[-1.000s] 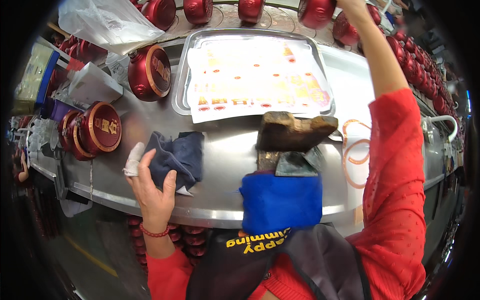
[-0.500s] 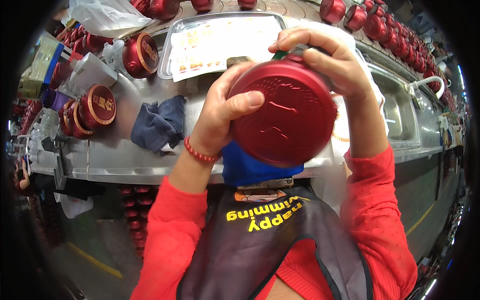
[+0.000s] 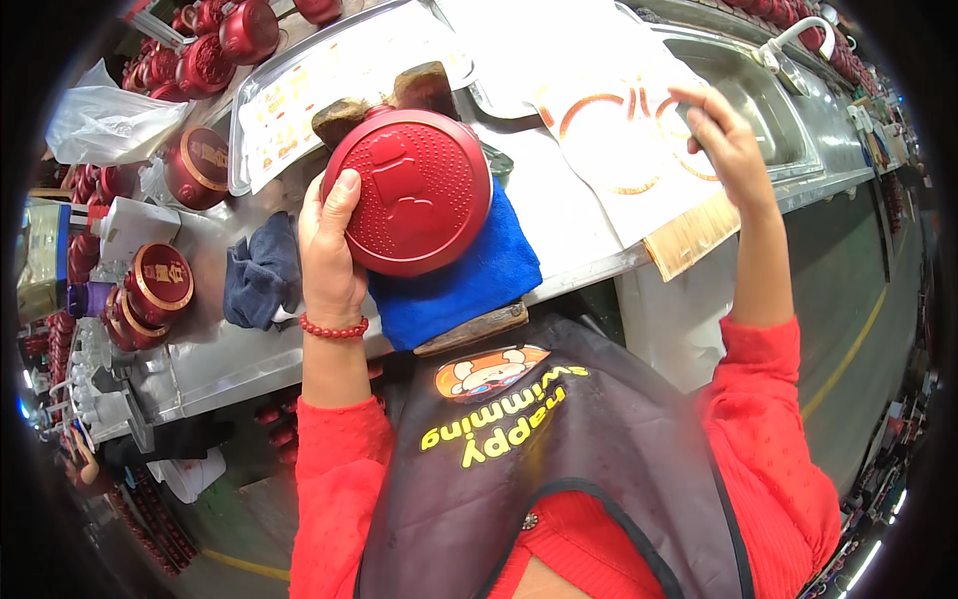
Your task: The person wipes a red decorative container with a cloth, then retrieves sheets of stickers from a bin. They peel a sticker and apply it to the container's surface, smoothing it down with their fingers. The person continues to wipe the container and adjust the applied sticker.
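Note:
My left hand (image 3: 334, 235) holds a round dark-red container (image 3: 414, 195) by its left side, thumb on top of its flat face with raised dots and an embossed shape. The container lies over a blue cloth (image 3: 469, 270), close to two worn wooden blocks (image 3: 424, 88) at its far side. A small dark green piece (image 3: 497, 162) lies by its right side. My right hand (image 3: 728, 145) is away from it, over white sheets (image 3: 599, 180) with orange-red ring-shaped prints. Its forefinger reaches forward, the other fingers are partly curled, and nothing shows in them.
A steel tray (image 3: 239, 150) holds a printed sheet. A dark blue rag (image 3: 261, 275) and stacked red containers (image 3: 160, 285) stand at left, a plastic bag (image 3: 115, 120) behind. A sink (image 3: 748, 95) with a white faucet (image 3: 803, 40) is at far right. A wooden board (image 3: 694, 237) overhangs the front edge.
My right hand has let go of the container and moved right, over the printed sheets. The container has moved left and down in my left hand. The whole view has turned toward the right.

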The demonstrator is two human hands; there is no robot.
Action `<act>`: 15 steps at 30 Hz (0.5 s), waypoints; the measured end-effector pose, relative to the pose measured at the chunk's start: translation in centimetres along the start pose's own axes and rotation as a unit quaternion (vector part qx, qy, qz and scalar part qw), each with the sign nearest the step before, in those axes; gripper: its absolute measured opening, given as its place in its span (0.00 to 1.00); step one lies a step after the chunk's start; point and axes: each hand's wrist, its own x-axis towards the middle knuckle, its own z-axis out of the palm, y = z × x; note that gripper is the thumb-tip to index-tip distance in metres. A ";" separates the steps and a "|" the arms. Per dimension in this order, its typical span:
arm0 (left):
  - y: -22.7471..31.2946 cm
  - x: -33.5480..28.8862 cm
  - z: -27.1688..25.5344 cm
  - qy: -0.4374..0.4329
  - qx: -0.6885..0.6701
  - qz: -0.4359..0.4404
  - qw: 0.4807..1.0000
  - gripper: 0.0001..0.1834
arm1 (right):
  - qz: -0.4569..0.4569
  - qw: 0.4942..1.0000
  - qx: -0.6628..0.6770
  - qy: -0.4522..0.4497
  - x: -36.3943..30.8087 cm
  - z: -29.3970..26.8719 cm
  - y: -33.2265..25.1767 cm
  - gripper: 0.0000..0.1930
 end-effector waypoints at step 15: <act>-3.1 -2.6 -1.1 0.053 0.167 0.139 0.975 0.39 | -0.277 0.911 -0.291 0.088 -8.1 16.6 1.1 0.27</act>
